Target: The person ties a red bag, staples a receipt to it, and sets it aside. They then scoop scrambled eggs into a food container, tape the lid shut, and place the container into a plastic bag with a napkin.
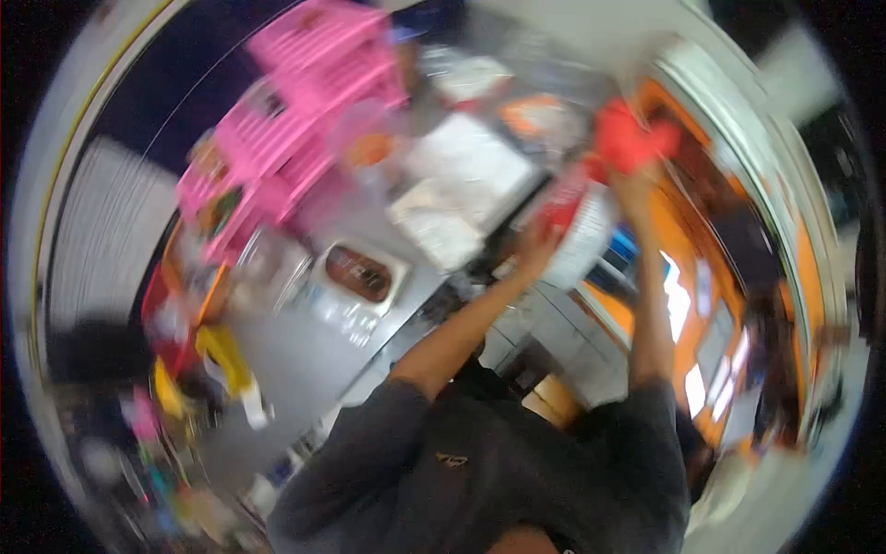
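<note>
Motion blur smears the whole head view. My left hand lies against a red and white package, with its fingers over the red part; their exact grip is too blurred to make out. My right hand reaches farther forward on the right and is closed on a bright red, soft-looking thing, perhaps a cloth or bag. This red thing hangs by the orange-framed cabinet.
A metal table runs along the left. On it stand pink plastic baskets, white boxes, a white tray with brown contents and clear containers. Tiled floor shows below my arms.
</note>
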`<state>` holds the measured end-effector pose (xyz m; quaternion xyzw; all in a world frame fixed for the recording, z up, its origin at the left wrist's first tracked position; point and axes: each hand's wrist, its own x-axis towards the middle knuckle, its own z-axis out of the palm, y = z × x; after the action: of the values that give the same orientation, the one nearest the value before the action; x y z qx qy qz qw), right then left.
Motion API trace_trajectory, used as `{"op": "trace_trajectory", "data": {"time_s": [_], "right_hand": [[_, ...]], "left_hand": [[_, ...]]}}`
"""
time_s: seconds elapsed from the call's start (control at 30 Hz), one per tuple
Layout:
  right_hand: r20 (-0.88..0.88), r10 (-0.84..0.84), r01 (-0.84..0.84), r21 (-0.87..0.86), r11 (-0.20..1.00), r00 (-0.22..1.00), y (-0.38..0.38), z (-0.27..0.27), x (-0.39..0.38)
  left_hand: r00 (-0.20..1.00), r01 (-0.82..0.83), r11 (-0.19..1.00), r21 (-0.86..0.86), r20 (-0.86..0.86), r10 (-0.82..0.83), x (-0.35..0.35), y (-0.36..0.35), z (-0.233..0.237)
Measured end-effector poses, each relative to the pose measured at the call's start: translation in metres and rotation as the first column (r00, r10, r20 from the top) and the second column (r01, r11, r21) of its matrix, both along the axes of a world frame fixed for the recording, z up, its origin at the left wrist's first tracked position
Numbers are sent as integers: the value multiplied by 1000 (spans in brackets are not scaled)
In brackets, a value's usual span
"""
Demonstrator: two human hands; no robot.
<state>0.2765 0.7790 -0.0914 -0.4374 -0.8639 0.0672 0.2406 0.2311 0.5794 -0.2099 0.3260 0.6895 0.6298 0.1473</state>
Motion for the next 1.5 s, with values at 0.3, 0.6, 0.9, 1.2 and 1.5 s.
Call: {"op": "trace_trajectory", "data": {"time_s": [0.3,0.6,0.9,1.2,1.5], "right_hand": [[-252,376,-450,-591,670,892,-138,59,27],[-405,913,-975,-218,-45,49,-547,-85,-101],[46,981,-980,-64,189,186,-664,-158,-167],[-17,956,-948,120,294,294,-722,-108,-140],[-266,860,-700,-701,139,436,-828,-107,-55]], "left_hand": [[912,364,901,-235,284,-295,-3,-127,-1],[927,-117,870,-479,261,269,60,-474,-22],[363,-910,354,-216,-3,932,70,-721,-31],[262,-957,288,-37,317,911,55,-841,-46],[-248,-738,-674,38,-944,218,203,-1102,73]]}}
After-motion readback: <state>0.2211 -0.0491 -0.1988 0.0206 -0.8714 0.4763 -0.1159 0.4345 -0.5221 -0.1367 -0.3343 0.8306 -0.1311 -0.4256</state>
